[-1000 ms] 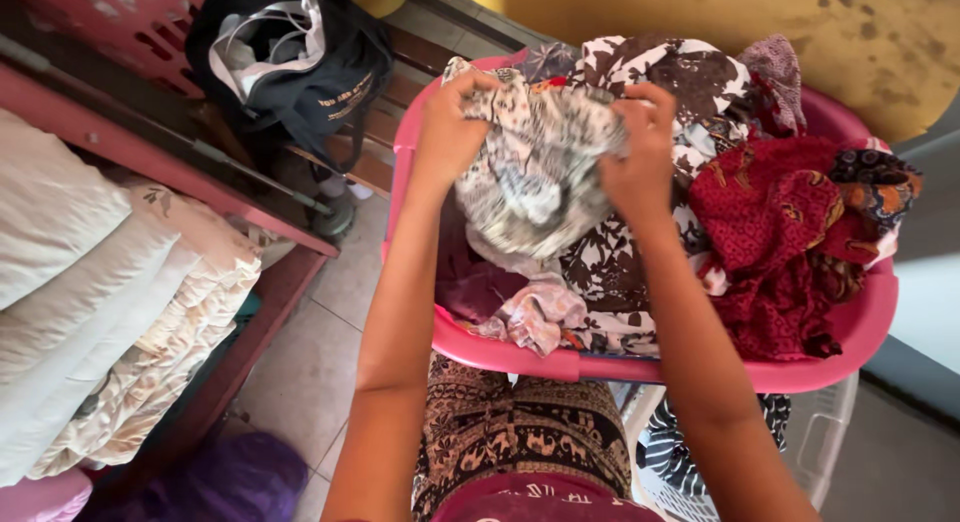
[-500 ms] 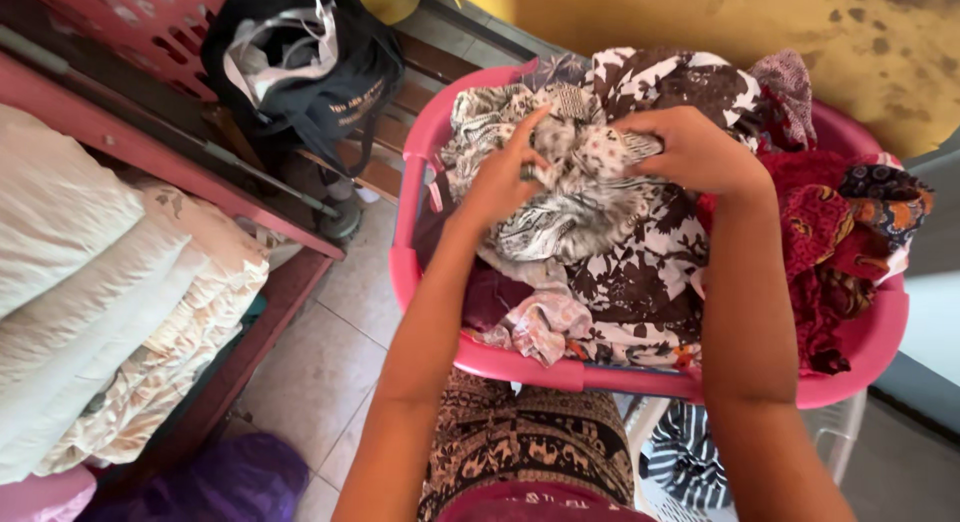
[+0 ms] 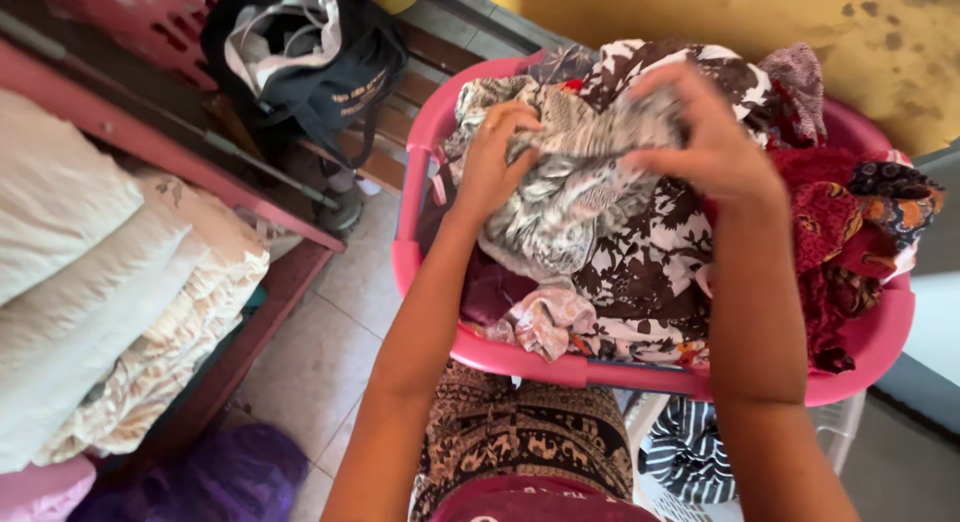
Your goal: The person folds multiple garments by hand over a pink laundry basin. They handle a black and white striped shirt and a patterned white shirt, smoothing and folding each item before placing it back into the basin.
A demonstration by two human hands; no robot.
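Observation:
A pink laundry basket [image 3: 520,358] full of clothes stands in front of me. Both hands grip a grey-and-white patterned garment [image 3: 560,197] lifted just above the pile. My left hand [image 3: 492,162] clutches its left edge; my right hand [image 3: 705,137] pinches the bunched cloth at its upper right. Under it lie a brown-and-white floral cloth [image 3: 650,272] and, on the basket's right, red patterned clothes [image 3: 835,232]. A pale pink piece [image 3: 540,322] hangs near the front rim.
A stack of cream folded bedding [image 3: 110,302] fills a pink shelf [image 3: 170,142] on the left. A dark bag [image 3: 300,72] sits behind on a wooden bench. A purple bag [image 3: 210,477] lies on the tiled floor. A yellow wall [image 3: 720,17] rises behind the basket.
Both hands have shifted along the patterned garment, the right one moving further right and up, bunching the cloth. The view has tilted slightly.

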